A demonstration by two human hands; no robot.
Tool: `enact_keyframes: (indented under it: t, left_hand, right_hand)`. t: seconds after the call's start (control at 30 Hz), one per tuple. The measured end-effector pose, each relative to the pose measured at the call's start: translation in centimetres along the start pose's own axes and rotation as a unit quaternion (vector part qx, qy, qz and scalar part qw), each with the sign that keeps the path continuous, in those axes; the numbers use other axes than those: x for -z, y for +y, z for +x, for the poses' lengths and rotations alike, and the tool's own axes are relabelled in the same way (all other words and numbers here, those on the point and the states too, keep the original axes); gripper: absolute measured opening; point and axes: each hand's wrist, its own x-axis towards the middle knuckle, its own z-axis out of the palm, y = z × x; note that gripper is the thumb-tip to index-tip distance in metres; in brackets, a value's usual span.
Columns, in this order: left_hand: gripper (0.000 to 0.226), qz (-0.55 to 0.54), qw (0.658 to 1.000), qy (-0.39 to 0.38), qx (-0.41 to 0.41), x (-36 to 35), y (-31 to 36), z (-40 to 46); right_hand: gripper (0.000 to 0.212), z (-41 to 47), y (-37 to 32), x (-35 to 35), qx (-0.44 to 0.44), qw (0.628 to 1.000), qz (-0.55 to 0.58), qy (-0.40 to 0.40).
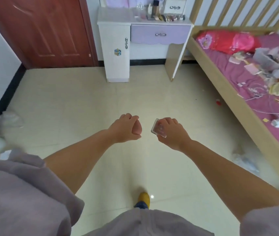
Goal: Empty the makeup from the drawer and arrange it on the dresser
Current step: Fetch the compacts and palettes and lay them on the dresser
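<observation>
Two hands we hold out over the floor, apart; our left hand [126, 128] curls round a pink makeup sponge [137, 129]; our right hand [171, 132] grips a clear compact [158, 131]; the dresser [144, 23] stands well ahead, its lilac drawer [160, 34] closed.

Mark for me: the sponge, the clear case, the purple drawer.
sponge [137, 129], head view, on its rounded end showing past the left hand's fingers
clear case [158, 130], head view, on its flat face in the right hand
purple drawer [160, 35], head view, on its front panel
</observation>
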Motion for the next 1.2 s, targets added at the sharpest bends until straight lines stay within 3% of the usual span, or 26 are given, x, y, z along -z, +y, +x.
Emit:
enact_keyframes:
  t: [0.4,0.73,0.97,1.2]
  left_hand:
    - [0.079,-0.019,0.997,0.04,0.064,8.9,-12.9,23.4]
    - [0.078,0.006,0.998,0.047,0.043,22.6,-26.0,45.2]
    - [0.082,0.014,0.999,0.047,0.009,27.0,-31.5,61.2]
    - [0.077,-0.025,0.998,0.05,0.034,31.9,-36.4,79.0]
  right_hand:
    - [0.048,31.3,3.1,2.0,0.089,0.996,-0.02,-0.009]
    - [0.045,58.0,2.6,5.5,0.058,0.998,0.0,0.011]
    - [0.045,74.8,7.2,6.6,0.044,0.999,-0.004,0.018]
    - [0.046,93.7,13.2,8.5,0.053,0.998,-0.013,-0.01]
